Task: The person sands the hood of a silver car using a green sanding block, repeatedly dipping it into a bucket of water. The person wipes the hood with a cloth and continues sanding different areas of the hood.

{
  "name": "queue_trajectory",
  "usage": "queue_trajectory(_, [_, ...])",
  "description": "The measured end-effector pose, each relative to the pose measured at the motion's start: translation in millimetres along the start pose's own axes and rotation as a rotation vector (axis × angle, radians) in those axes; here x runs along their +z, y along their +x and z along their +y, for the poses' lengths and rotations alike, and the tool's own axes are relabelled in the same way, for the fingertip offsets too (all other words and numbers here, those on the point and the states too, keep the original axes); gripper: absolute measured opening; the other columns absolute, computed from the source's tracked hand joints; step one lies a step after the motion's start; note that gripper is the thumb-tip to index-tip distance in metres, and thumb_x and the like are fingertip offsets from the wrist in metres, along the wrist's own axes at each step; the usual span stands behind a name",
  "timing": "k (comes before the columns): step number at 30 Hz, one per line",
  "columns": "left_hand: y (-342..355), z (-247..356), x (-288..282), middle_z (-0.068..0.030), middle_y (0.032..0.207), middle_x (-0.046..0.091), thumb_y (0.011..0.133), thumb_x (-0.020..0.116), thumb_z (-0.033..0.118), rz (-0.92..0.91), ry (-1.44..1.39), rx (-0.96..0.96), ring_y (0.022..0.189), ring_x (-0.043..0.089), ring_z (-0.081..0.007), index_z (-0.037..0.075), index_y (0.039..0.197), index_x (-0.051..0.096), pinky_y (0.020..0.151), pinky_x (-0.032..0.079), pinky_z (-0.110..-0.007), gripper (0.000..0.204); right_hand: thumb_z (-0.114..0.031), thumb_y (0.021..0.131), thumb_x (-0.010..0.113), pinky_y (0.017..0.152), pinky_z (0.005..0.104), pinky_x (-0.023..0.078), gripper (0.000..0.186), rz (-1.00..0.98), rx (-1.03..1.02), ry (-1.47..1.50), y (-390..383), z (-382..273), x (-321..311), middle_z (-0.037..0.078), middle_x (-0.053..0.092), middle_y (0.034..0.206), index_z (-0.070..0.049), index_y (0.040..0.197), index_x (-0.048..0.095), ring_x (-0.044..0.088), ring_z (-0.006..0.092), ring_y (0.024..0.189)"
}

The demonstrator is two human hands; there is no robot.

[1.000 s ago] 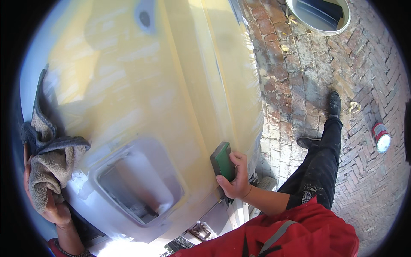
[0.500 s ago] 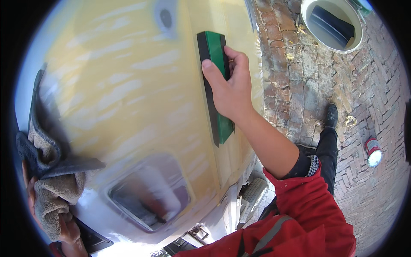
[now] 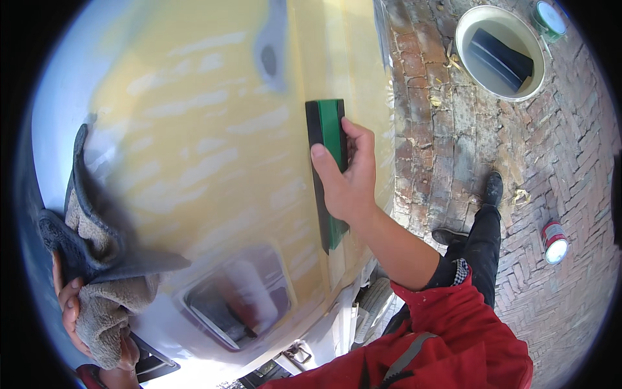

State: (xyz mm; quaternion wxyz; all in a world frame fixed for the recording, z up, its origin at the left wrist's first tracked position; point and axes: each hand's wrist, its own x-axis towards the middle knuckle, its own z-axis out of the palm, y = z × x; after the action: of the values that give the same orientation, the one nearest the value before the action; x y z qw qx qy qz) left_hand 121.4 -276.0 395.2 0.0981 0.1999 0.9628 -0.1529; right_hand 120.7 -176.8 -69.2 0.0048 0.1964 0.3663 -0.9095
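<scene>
Pressing a green block on the yellow panel
Right hand squeezes it; the panel's edge is near that hand's right, open room left. Left hand clutches a towel.

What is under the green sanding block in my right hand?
Under the green sanding block is the patchy yellow vehicle panel, visible around its edges. The strip directly beneath is covered, so its finish can't be seen.

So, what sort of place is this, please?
Probably an outdoor work spot beside a vehicle, judging by the sunlit brick paving, the patchy yellow body panel, and the green block in the right hand.
</scene>
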Motion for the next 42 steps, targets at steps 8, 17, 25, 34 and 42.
queue_trajectory(8, [2.1,0.9,3.2,-0.0109,0.145,0.056,0.081,0.074,0.077,0.049,-0.011,0.007,0.154,0.030,-0.0498,0.022,0.153,0.047,0.127,0.018,-0.065,0.094,-0.021,0.095,0.077,0.104,0.0416,0.048,0.068,-0.027,0.035,-0.107,12.8,-21.7,4.4,0.020,0.044,0.132,0.008,0.143,0.040,0.055,0.0293,0.120])
queue_trajectory(17, [-0.1,2.3,5.3,-0.0132,0.146,0.054,0.082,0.071,0.080,0.087,-0.032,-0.051,0.154,0.029,-0.0495,0.021,0.150,0.049,0.128,0.021,-0.061,0.093,-0.025,0.095,0.078,0.100,0.0380,0.050,0.066,0.006,-0.047,-0.069,50.5,3.4,2.4,0.018,0.046,0.129,0.009,0.139,0.043,0.057,0.0266,0.117])
queue_trajectory(25, [7.4,1.1,8.3,-0.0180,0.146,0.053,0.085,0.067,0.081,0.107,-0.047,-0.020,0.154,0.030,-0.0502,0.016,0.148,0.049,0.126,0.024,-0.059,0.093,-0.026,0.096,0.077,0.101,0.0385,0.050,0.065,0.019,-0.093,0.058,-42.2,3.0,-4.1,0.019,0.046,0.132,0.009,0.141,0.045,0.055,0.0272,0.120])
queue_trajectory(34, [8.7,-1.2,10.9,-0.0201,0.143,0.056,0.092,0.064,0.073,0.146,-0.058,-0.021,0.152,0.033,-0.0519,0.009,0.147,0.050,0.125,0.022,-0.061,0.086,-0.019,0.096,0.076,0.103,0.0403,0.049,0.063,0.000,-0.030,-0.033,1.3,-1.8,-8.8,0.019,0.047,0.131,0.007,0.143,0.043,0.054,0.0284,0.122])
queue_trajectory(42, [8.2,-1.0,11.8,-0.0192,0.141,0.057,0.088,0.064,0.079,0.146,-0.043,-0.018,0.151,0.034,-0.0522,0.009,0.145,0.052,0.126,0.019,-0.062,0.091,-0.025,0.095,0.078,0.107,0.0416,0.046,0.066,0.041,-0.073,-0.125,30.6,17.3,0.2,0.021,0.049,0.131,0.010,0.139,0.045,0.054,0.0327,0.123])
